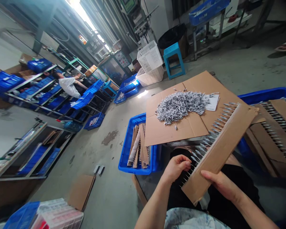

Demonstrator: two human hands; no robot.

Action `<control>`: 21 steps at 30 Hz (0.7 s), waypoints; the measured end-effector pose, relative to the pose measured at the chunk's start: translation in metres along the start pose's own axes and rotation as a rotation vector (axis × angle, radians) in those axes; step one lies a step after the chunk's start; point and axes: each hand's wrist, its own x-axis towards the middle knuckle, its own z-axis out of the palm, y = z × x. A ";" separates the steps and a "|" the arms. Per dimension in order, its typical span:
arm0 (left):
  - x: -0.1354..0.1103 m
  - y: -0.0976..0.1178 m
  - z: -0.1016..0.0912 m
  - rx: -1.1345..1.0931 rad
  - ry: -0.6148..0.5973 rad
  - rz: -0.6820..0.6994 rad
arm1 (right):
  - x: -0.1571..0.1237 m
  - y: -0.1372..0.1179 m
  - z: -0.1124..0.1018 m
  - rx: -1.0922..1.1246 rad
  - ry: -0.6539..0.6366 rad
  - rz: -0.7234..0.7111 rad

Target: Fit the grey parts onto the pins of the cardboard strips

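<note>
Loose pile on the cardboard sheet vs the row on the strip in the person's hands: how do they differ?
The loose pile of silvery parts is a jumbled heap on a flat cardboard sheet, while the row of parts stands evenly spaced along a cardboard strip. The pile lies away from the hands; the row is lifted, beside the left hand, with the right hand on the strip. Both look silvery grey and sit on cardboard.

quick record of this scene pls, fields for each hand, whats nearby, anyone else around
left hand: curled against the metal pins
right hand: gripping the cardboard strip that carries the pins
nearby: silvery metal pieces piled on a cardboard sheet; blue plastic crate holding cardboard strips
others: co-worker in a white top, across the room
</note>
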 end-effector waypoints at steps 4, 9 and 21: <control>-0.001 0.003 0.001 -0.009 0.002 -0.008 | 0.000 0.001 0.000 0.003 -0.008 0.018; -0.002 0.008 0.007 -0.040 0.024 -0.005 | 0.000 0.002 -0.001 0.002 -0.011 0.005; 0.001 -0.003 0.015 -0.038 0.066 0.002 | 0.005 0.009 0.003 0.028 0.114 -0.042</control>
